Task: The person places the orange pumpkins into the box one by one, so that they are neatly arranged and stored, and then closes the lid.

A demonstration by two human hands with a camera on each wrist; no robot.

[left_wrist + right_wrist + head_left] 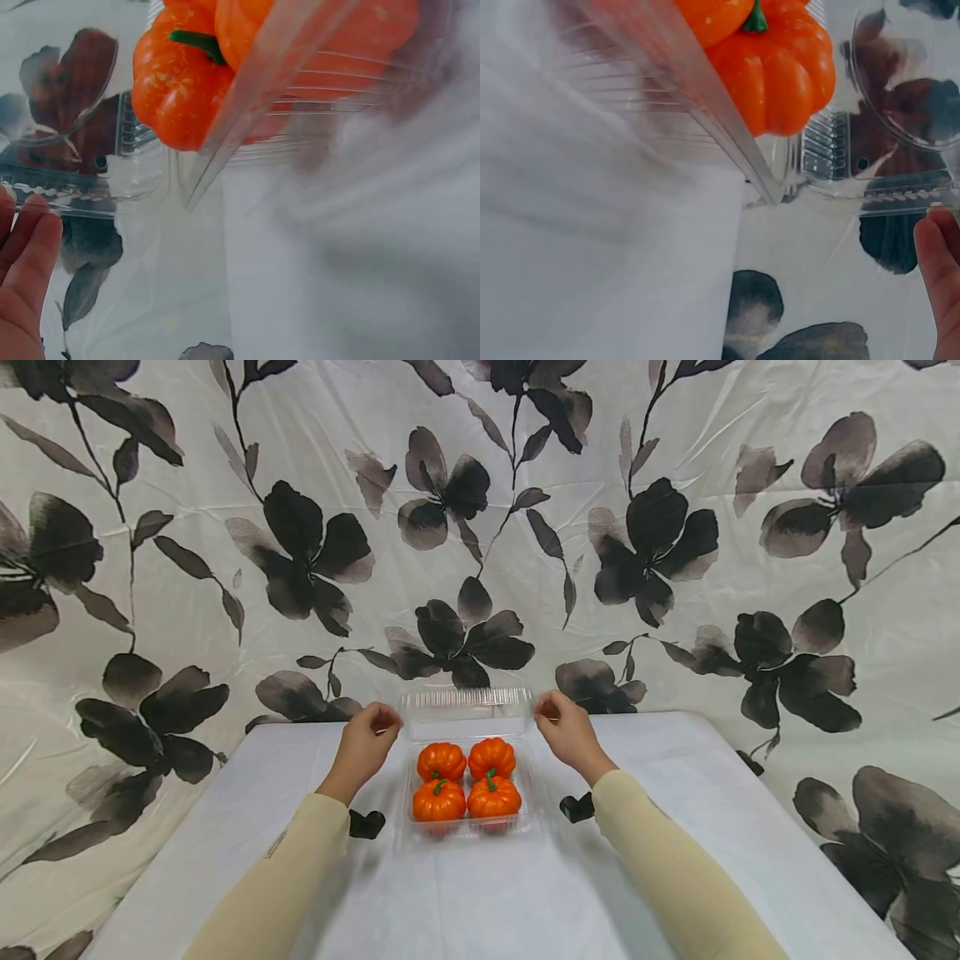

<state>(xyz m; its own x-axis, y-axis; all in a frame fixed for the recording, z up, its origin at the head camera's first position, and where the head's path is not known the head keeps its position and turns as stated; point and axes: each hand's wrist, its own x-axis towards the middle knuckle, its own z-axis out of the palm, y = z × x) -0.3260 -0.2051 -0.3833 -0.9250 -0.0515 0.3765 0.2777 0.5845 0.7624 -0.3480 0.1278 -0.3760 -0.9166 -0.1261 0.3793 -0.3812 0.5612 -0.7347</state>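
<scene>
Several small orange pumpkins (492, 795) with green stems sit in the base of a clear plastic clamshell container (468, 828) on the table. The container's hinged lid (467, 700) stands raised at the far side. My left hand (367, 745) pinches the lid's left edge, and my right hand (567, 737) pinches its right edge. In the left wrist view, fingertips (49, 219) touch the clear rim beside a pumpkin (180, 90). The right wrist view shows fingertips (936, 216) at the opposite rim, near another pumpkin (784, 75).
A white cloth covers the table (465, 902), whose far edge lies just behind the container. Behind it hangs a pale sheet (555, 652) printed with dark flowers. A small black object (367, 824) shows beside the left forearm, another (577, 808) beside the right.
</scene>
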